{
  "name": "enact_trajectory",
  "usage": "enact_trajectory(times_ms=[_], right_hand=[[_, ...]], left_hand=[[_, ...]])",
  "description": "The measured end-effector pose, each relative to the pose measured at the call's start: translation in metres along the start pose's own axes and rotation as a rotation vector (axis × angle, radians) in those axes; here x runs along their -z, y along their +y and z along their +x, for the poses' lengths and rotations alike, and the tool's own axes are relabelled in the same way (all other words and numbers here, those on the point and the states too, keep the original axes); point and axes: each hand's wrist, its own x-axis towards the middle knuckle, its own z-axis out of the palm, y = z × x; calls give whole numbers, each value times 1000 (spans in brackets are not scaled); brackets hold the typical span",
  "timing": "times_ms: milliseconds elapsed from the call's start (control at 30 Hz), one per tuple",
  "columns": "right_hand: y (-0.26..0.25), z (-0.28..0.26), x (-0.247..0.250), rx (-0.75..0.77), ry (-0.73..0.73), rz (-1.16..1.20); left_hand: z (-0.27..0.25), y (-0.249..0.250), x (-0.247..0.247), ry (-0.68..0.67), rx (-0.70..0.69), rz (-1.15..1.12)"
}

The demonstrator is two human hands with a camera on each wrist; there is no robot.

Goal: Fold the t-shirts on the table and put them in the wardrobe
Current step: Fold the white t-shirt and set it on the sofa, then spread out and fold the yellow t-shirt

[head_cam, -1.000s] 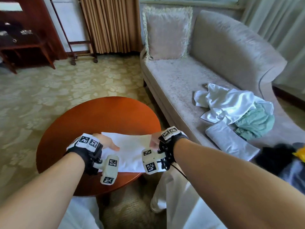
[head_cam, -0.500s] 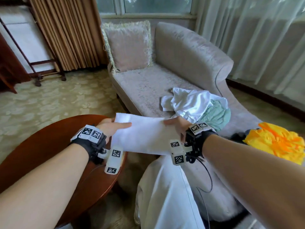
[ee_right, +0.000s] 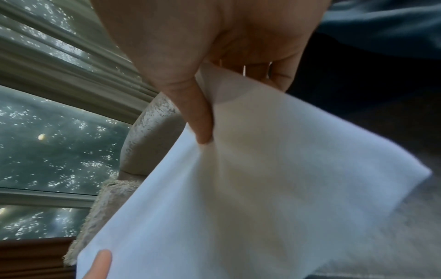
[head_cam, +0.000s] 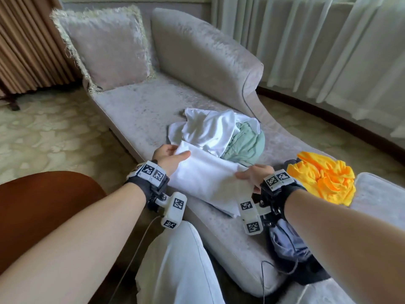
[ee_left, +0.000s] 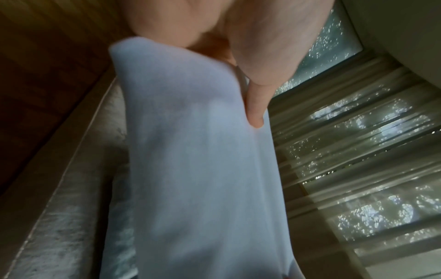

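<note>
Brown wood shows at the far left, where the round table (head_cam: 43, 207) sits low beside the person's knee. Next comes the left hand (head_cam: 169, 157), which pinches one end of a folded white shirt (head_cam: 208, 178), thumb on top and fingers tucked under the cloth. The shirt is stretched flat between both hands, above the seat of the pale sofa (head_cam: 140, 106). Behind it on the seat lies a heap of loose white clothes (head_cam: 206, 128) with a green one (head_cam: 245, 143) squashed against it. A fluffy pillow (head_cam: 109, 42) leans at the sofa's far end. The right hand (head_cam: 255, 175) grips the other end of the shirt, thumb pressed on top, fingers curled below. Further right, a bright yellow shirt (head_cam: 324, 176) lies crumpled on the sofa, near that wrist. White curtains (head_cam: 317, 44) hang behind.
</note>
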Motion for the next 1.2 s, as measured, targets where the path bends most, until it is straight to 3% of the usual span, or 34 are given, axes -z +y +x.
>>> enact_trajectory(times_ms=[200,433,600,733,900,1100,1200], right_hand=[[22,50,-5,-67,6,-33],[43,94,-24,-129,28,-36],[59,109,-37,-156,68,-69],[57,113,-42,-176,101,-122],[46,105,-40,-186,100,-183],[34,90,-34,-146,130,-173],[22,69,-22,-93,216,-166]], left_hand=[[47,-28,-43,-86,2,57],[92,-60,-70,-15,138,191],[86,-74,-82,-84,43,259],[78,-83,-82,-40,-88,499],[72,-75,-91,-35,75,725],[60,-42,-84,24,173,541],[49,-15,-81,32,125,384]])
